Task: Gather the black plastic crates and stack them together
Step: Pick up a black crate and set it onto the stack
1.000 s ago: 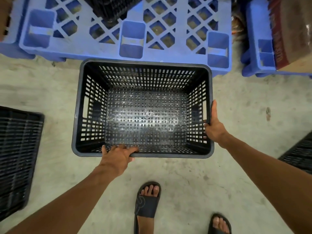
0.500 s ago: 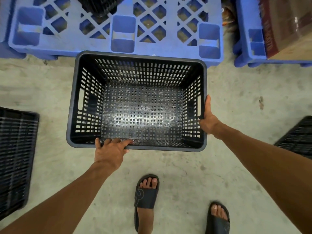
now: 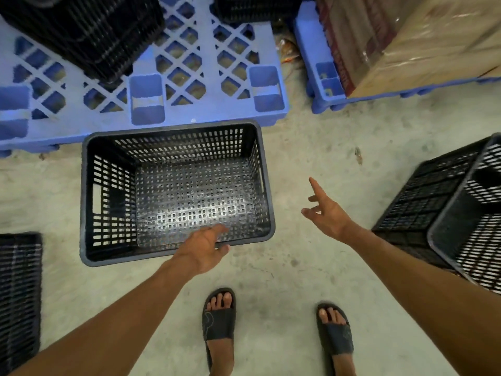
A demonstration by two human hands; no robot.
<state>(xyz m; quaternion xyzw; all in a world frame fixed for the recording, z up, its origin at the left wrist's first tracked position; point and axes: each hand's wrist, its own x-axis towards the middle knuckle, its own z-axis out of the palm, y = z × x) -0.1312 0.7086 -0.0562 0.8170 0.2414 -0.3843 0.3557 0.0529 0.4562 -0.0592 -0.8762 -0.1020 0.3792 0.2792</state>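
An empty black plastic crate [image 3: 108,202] stands upright on the concrete floor, its far side against a blue pallet [image 3: 189,63]. My left hand [image 3: 202,249] is at the crate's near rim, thumb inside and fingers outside. My right hand [image 3: 325,213] hovers to the right of the crate, off it, fingers spread. Another black crate [image 3: 433,202] lies tipped on its side at the right edge. At the left edge a third black crate [image 3: 19,294] is partly cut off. On the pallet sits a stack of black crates [image 3: 86,31], with more black crates [image 3: 257,6] behind.
A second blue pallet [image 3: 320,63] at the top right carries a wrapped cardboard box [image 3: 406,36]. Litter lies in the gap between the pallets. My feet in dark sandals [image 3: 218,321] stand on the floor just behind the crate.
The crate now rests on the floor by the pallet. My right hand has let go of its right side and swung away to the right. My left hand slid right along the near rim.
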